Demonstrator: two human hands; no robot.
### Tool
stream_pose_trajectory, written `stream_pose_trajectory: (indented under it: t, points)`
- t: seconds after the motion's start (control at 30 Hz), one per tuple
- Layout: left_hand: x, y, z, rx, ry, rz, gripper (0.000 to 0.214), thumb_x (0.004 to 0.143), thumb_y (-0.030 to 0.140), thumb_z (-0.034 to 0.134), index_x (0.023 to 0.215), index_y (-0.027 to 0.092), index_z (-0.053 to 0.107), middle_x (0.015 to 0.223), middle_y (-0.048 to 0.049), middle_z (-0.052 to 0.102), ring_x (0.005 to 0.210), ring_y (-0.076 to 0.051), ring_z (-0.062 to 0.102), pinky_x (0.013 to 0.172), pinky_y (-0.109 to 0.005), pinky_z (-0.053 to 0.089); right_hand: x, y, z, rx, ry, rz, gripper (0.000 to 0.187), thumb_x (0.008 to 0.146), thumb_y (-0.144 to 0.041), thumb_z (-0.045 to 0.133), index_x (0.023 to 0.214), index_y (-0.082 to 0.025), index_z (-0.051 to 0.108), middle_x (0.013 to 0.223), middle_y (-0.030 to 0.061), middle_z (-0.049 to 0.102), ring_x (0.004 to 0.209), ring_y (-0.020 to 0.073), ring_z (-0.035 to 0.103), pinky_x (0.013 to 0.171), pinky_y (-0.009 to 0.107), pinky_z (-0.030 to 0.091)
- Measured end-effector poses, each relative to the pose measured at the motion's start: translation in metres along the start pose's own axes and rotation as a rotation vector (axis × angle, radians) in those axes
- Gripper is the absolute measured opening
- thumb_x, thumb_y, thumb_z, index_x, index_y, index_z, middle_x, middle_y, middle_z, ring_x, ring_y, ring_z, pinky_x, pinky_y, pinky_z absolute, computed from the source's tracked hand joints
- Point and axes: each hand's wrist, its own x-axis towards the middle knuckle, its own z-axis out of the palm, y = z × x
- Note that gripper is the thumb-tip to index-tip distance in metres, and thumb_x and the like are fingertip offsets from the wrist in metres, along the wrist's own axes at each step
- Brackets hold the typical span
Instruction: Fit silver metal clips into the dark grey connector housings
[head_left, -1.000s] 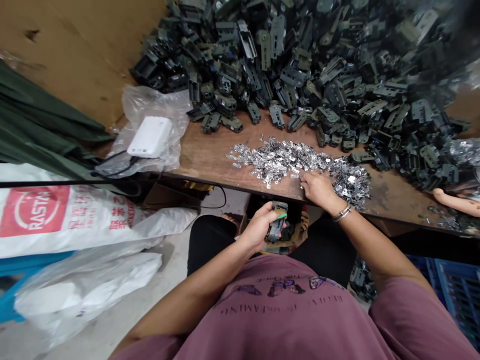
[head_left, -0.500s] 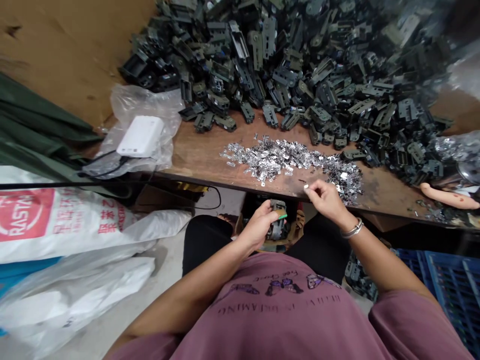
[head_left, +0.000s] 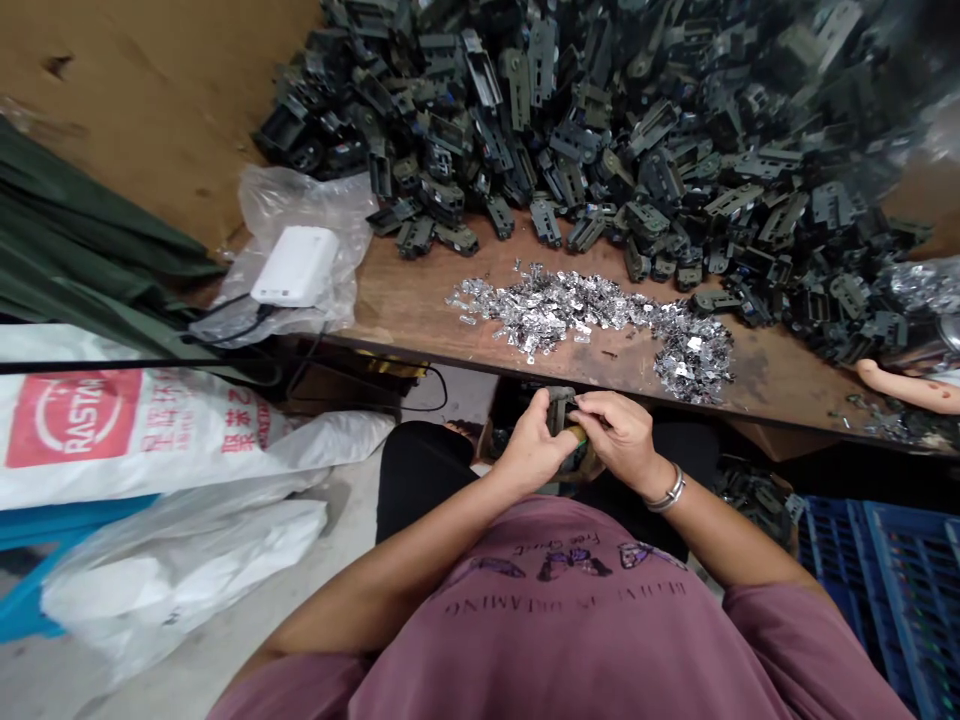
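A dark plastic part [head_left: 559,412] is held at lower center of the frame, just below the table edge and above the lap, with both hands brought together around it. The fingers of the left hand [head_left: 531,452] are clamped around its body. The fingers of the right hand [head_left: 619,436] are drawn together against its upper end, but whether they grip the part itself or a small piece is hidden from view. A metal bracelet [head_left: 666,490] is worn on the right wrist. Above the hands, a spread of small silver metal clips [head_left: 585,312] lies loose on a worn wooden table [head_left: 405,285], and a large heap of similar dark plastic parts [head_left: 570,120] fills the top of the frame. A white box [head_left: 295,266] rests on a clear plastic bag [head_left: 300,200] at the upper left of center. A co-worker's forearm [head_left: 911,388] enters at the right edge, and a blue plastic crate [head_left: 892,590] sits at lower right. A risk is judged to lie in the part's small size: a slip of the fingers could drop it or any small piece into the lap or onto the floor. Clips near the table edge could also be knocked off by a passing wrist.
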Motion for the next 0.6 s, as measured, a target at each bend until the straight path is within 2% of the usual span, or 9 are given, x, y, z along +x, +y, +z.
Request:
stream_pose_trajectory:
  t: [0.13,0.3,0.4,0.5,0.6]
  points:
    - [-0.002,-0.001,0.001,0.160,0.039,0.030,0.026,0.067,0.014,0.064,0.086,0.020,0.048,0.075,0.0038,0.050,0.070,-0.013,0.047,0.068,-0.026,0.039,-0.002,-0.001,0.003,-0.042,-0.019,-0.041,0.014,0.092,-0.026,0.058,0.086,-0.026,0.071,0.086,0.0057,0.074,0.084,0.0208,0.070,0.077,0.038,0.059]
    - [-0.004,-0.008,-0.005,0.336,0.034,0.061,0.027,0.065,0.012,0.065,0.081,0.022,0.044,0.072,0.0042,0.046,0.066,-0.014,0.044,0.065,-0.028,0.035,-0.008,0.002,0.006,-0.093,-0.072,-0.093,0.019,0.094,-0.020,0.054,0.095,-0.024,0.072,0.093,0.0081,0.075,0.089,0.0209,0.071,0.080,0.038,0.059]
    - [-0.004,-0.008,-0.012,0.363,0.004,0.048,0.032,0.064,0.018,0.071,0.082,0.022,0.046,0.074,0.0032,0.049,0.067,-0.015,0.045,0.064,-0.028,0.035,-0.007,0.001,0.000,0.007,-0.150,-0.058,0.016,0.092,-0.025,0.059,0.100,-0.025,0.072,0.100,0.0076,0.074,0.094,0.0214,0.070,0.083,0.039,0.059]
    - [-0.003,-0.006,-0.019,0.378,-0.036,0.123,0.039,0.063,0.030,0.079,0.090,0.020,0.053,0.084,-0.0004,0.055,0.076,-0.018,0.050,0.069,-0.030,0.038,-0.005,0.000,-0.009,0.089,-0.125,0.006,0.018,0.091,-0.028,0.062,0.106,-0.025,0.071,0.107,0.0082,0.073,0.093,0.0212,0.070,0.082,0.039,0.060]
    - [-0.004,-0.004,-0.025,0.417,0.029,0.222,0.020,0.075,0.033,0.070,0.079,0.020,0.056,0.077,-0.0013,0.055,0.075,-0.018,0.050,0.071,-0.031,0.038,-0.007,-0.002,-0.013,0.056,-0.094,0.068,0.023,0.091,-0.027,0.060,0.112,-0.024,0.069,0.110,0.0095,0.073,0.081,0.0188,0.070,0.076,0.036,0.060]
